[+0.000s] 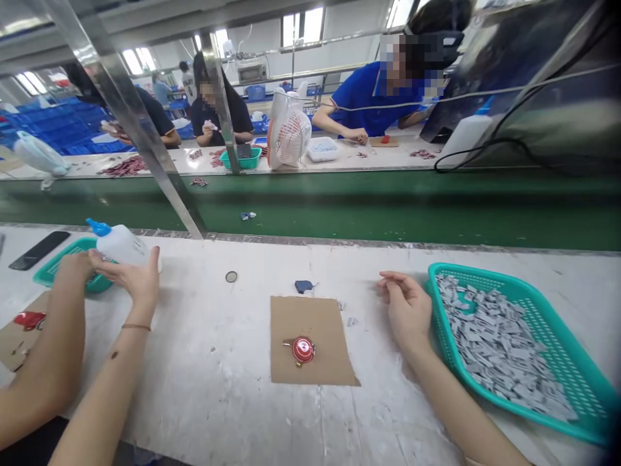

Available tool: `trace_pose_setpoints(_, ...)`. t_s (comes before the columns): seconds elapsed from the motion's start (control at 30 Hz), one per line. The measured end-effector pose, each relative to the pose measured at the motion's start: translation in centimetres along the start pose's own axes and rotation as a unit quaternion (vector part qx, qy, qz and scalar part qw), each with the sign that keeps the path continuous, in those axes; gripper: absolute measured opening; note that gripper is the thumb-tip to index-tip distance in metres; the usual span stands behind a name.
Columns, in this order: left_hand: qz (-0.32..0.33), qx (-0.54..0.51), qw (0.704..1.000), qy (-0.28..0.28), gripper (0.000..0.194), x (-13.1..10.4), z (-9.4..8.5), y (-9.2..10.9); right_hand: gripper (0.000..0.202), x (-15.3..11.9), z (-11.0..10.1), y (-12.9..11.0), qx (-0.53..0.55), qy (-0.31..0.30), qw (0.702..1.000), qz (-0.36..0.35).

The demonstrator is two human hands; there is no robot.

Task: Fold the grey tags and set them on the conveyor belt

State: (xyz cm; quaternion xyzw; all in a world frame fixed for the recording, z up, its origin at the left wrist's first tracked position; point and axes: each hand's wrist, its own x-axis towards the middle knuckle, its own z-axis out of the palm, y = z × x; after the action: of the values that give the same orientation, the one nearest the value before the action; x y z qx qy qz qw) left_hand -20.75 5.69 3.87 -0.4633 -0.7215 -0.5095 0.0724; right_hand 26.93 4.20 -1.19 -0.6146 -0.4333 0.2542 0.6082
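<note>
Pale workbench (pixel 218 401) lay underneath. White bottle (pixel 125 246) leaned left of and beyond the cardboard square (pixel 330 340), long axis slanting up-leftward; left hand (pixel 130 278) nearer, thumb and fingers spread about it, contact unclear. Right hand (pixel 408 309), right of the square, curled loosely.

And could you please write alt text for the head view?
A round red trinket lies on cardboard, between a person's left hand, at a white bottle (grip unclear), and right hand, beside a teal basket of small grey pieces. Other people are beyond a green strip.
</note>
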Motion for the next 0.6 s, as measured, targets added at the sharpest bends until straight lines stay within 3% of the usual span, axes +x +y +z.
trace_pose_setpoints(0.1,-0.119,0.015,0.993,-0.015,0.096,1.7,-0.5,-1.3,0.019,-0.2,0.0,-0.1,0.002,0.003,1.0,-0.002)
trace_pose_setpoints(0.17,-0.121,0.035,0.989,-0.072,0.082,2.0,-1.1,-0.8,0.02,-0.3,-0.1,-0.1,0.003,0.004,1.0,-0.004)
trace_pose_setpoints(0.27,-0.082,0.058,0.99,-0.102,0.076,1.2,-3.1,1.3,0.019,-0.4,-0.3,-0.2,0.002,0.004,1.0,-0.006)
trace_pose_setpoints(0.3,-0.075,0.054,0.987,-0.133,0.076,0.6,-3.9,2.3,0.019,-0.4,-0.3,-0.2,0.002,0.002,1.0,-0.007)
trace_pose_setpoints(0.37,-0.092,0.044,0.959,-0.264,0.071,-1.0,-5.8,4.4,0.019,-0.4,-0.3,-0.1,0.003,-0.005,1.0,-0.007)
trace_pose_setpoints(0.47,-0.1,0.037,0.853,-0.51,0.068,-3.8,-8.2,7.8,0.019,-0.5,-0.4,-0.1,0.005,-0.012,1.0,-0.006)
trace_pose_setpoints(0.53,-0.086,0.001,0.746,-0.661,0.068,-5.4,-9.1,10.2,0.019,-0.5,-0.4,0.0,0.008,-0.014,1.0,-0.005)
trace_pose_setpoints(0.6,-0.098,-0.038,0.636,-0.765,0.065,-6.8,-9.4,12.7,0.019,-0.6,-0.5,0.0,0.011,-0.017,1.0,-0.003)
